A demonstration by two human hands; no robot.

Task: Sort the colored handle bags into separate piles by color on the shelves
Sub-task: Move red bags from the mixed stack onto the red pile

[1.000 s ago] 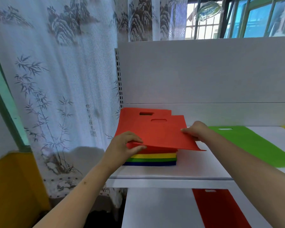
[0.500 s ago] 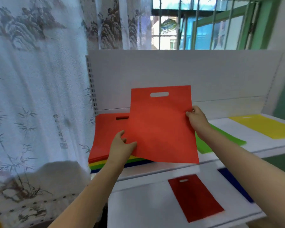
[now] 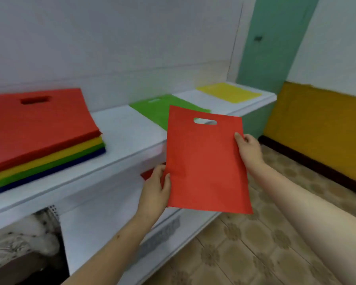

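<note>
Both hands hold one red bag [image 3: 205, 161] upright: the left hand [image 3: 155, 190] pinches its lower left edge, the right hand [image 3: 249, 150] its right edge. No readable writing shows on it.

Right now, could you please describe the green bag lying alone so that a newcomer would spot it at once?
Start at the white upper shelf. Between the tall mixed stack at its left end and the yellow bag at its far end lies the green bag, flat and single. The held red bag overlaps its near corner.
</note>
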